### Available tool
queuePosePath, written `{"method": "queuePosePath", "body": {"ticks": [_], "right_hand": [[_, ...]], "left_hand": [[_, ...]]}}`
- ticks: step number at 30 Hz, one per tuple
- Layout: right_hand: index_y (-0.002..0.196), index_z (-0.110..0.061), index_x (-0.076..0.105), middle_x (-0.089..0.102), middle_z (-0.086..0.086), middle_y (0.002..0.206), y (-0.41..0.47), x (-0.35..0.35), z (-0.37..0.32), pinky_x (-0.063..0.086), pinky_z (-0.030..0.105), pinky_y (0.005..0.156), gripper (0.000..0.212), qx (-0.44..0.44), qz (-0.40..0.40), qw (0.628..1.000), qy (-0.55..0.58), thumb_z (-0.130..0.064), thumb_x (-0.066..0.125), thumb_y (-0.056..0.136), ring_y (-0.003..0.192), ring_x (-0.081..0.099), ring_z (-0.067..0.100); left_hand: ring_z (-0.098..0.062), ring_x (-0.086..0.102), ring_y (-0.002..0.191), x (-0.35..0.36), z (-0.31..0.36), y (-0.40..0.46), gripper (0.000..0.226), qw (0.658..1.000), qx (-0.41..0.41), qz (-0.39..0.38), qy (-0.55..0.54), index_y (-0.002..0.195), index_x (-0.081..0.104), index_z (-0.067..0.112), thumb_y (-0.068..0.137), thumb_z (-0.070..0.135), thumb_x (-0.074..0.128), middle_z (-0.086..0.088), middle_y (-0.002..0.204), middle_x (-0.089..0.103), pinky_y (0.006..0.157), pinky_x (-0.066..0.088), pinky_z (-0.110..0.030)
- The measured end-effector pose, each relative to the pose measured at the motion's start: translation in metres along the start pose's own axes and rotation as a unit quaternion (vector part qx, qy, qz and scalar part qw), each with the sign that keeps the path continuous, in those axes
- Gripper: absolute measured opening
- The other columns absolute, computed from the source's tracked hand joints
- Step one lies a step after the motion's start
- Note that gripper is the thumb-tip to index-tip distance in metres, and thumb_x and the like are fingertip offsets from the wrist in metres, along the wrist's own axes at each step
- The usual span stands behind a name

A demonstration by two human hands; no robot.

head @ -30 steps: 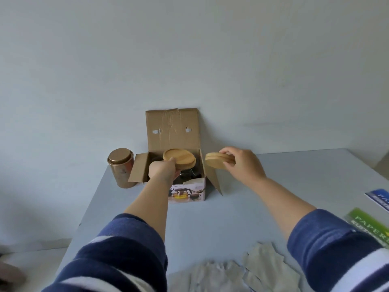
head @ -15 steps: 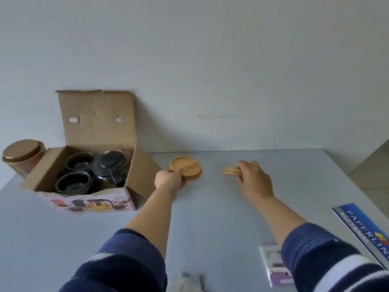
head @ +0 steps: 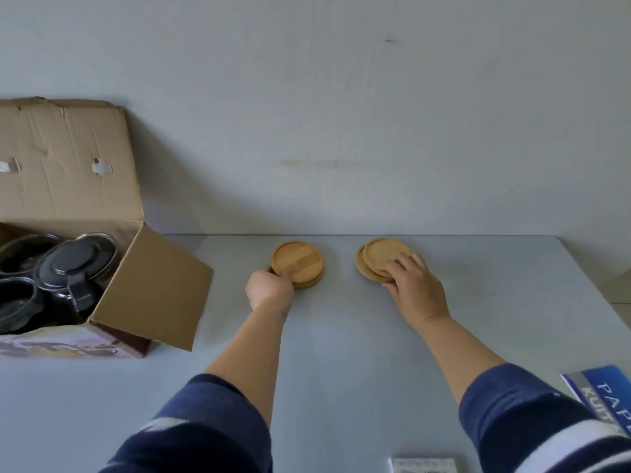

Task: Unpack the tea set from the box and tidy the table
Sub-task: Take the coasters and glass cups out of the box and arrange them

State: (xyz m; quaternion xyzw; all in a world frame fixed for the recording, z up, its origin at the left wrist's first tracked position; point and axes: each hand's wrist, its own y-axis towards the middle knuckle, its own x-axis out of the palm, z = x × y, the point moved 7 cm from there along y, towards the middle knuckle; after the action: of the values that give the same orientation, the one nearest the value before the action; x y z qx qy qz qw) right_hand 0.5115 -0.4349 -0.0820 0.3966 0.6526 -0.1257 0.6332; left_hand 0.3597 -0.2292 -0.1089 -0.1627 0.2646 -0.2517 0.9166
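Two stacks of round wooden coasters lie on the grey table [head: 341, 336] near the wall. My left hand [head: 269, 288] grips the near edge of the left coaster stack [head: 297, 262], which rests on the table. My right hand [head: 415, 285] lies with its fingers spread on top of the right coaster stack [head: 380, 256], whose two coasters sit slightly offset. At the far left stands the open cardboard box [head: 150, 285], holding a dark glass teapot [head: 76, 264] with a black lid and dark glass cups [head: 13, 302].
A blue paper pack [head: 604, 401] lies at the table's right edge. A small printed booklet [head: 423, 466] shows at the bottom edge. The box's side flap [head: 160, 288] hangs out toward my left arm. The wall stands right behind the coasters.
Both hands carried the coasters from the box to the right and set them down on the table. The view swung right, so the box now sits at the left edge.
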Motion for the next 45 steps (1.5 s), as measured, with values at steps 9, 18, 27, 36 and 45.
{"method": "queuePosePath", "body": {"ticks": [9,18,27,36,45], "right_hand": [[0.135,-0.022,0.047,0.052,0.001,0.133,0.005,-0.003,0.027,0.047,0.046,0.092,0.073,0.157,-0.032,0.979,0.126,-0.043,0.077,0.072,0.12,0.044,0.029],[0.141,-0.023,0.03,0.043,0.009,0.135,0.023,0.03,0.024,0.04,0.039,0.093,0.091,0.268,-0.144,0.949,0.082,-0.057,0.072,0.068,0.121,0.036,0.033],[0.142,-0.021,0.029,0.043,0.0,0.143,0.017,0.012,0.036,0.039,0.039,0.096,0.099,0.313,-0.086,0.932,0.161,-0.049,0.082,0.062,0.126,0.035,0.03],[0.146,-0.02,0.028,0.05,0.01,0.137,-0.086,-0.011,0.021,0.028,0.042,0.11,0.114,0.354,-0.074,0.92,0.153,-0.055,0.084,0.054,0.128,0.038,0.032],[0.151,-0.026,0.009,0.024,0.005,0.155,-0.108,-0.003,0.01,0.003,0.051,0.117,0.117,0.351,-0.177,0.907,0.149,-0.057,0.079,0.062,0.145,0.011,0.023]], "left_hand": [[-0.035,0.045,0.131,0.018,0.02,-0.015,0.08,0.991,0.052,0.042,0.119,0.149,0.025,0.006,0.089,0.047,0.059,-0.014,0.147,0.042,0.1,0.044,-0.041],[-0.03,0.028,0.139,0.056,0.04,-0.008,0.114,0.94,0.146,0.014,0.309,0.154,0.001,0.011,0.075,0.044,0.077,-0.012,0.151,0.03,0.1,0.042,-0.041],[-0.023,0.026,0.142,0.049,0.036,-0.005,0.113,0.934,0.157,0.022,0.322,0.154,0.007,0.019,0.072,0.055,0.074,0.0,0.156,0.028,0.104,0.036,-0.046],[-0.021,0.03,0.136,0.025,-0.035,-0.08,0.101,0.944,0.175,0.034,0.278,0.147,0.027,0.024,0.065,0.059,0.074,0.003,0.142,0.037,0.11,0.025,-0.038],[-0.028,0.023,0.134,0.017,-0.054,-0.092,0.108,0.939,0.121,-0.012,0.323,0.149,0.017,0.025,0.065,0.066,0.072,-0.001,0.144,0.023,0.108,0.021,-0.04]]}}
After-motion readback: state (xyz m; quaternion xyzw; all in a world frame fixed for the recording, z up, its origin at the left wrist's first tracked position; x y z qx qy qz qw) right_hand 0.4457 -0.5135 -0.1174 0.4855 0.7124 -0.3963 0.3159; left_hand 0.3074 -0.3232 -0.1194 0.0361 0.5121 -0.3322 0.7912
